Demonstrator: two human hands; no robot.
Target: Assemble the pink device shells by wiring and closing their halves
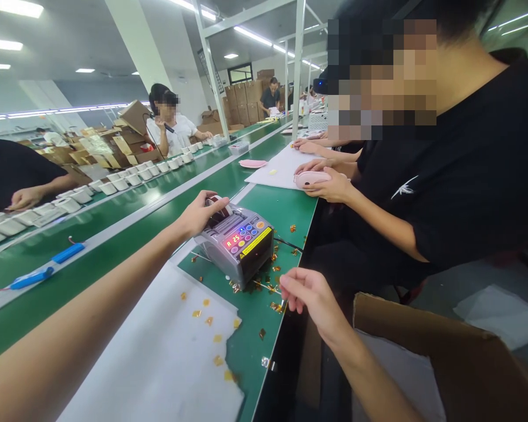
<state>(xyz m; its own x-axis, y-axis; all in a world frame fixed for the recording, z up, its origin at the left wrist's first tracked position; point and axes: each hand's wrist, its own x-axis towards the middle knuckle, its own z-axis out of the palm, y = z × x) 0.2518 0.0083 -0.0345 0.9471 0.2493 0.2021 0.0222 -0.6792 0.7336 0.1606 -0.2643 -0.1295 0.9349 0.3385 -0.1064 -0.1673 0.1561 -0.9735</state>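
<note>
The left hand [200, 214] rests on the back top of a grey tape dispenser [236, 243], fingers curled over the roll [217, 206] there; the palm hides most of the roll, so whether the fingers actually clamp it cannot be told. The dispenser sits on the green table [286, 211], its long axis running from the far left toward the near right, with the lit keypad [245, 234] on top and the feed end pointing toward the near table edge. What its red display reads is hard to make out.

Just in front of the dispenser, the right hand [310, 296] hovers at the table edge, thumb and forefinger pinched together; anything between them is too small to see. Small gold tape scraps [211, 319] lie scattered in front of the dispenser, some on a white foam sheet [158, 357] to its near left, cut off by the bottom edge. A cardboard box [444, 357], to the right of the dispenser, is also cut off.

Beyond the dispenser, a person in black holds a pink object [310, 177], partly covered by their hands.
</note>
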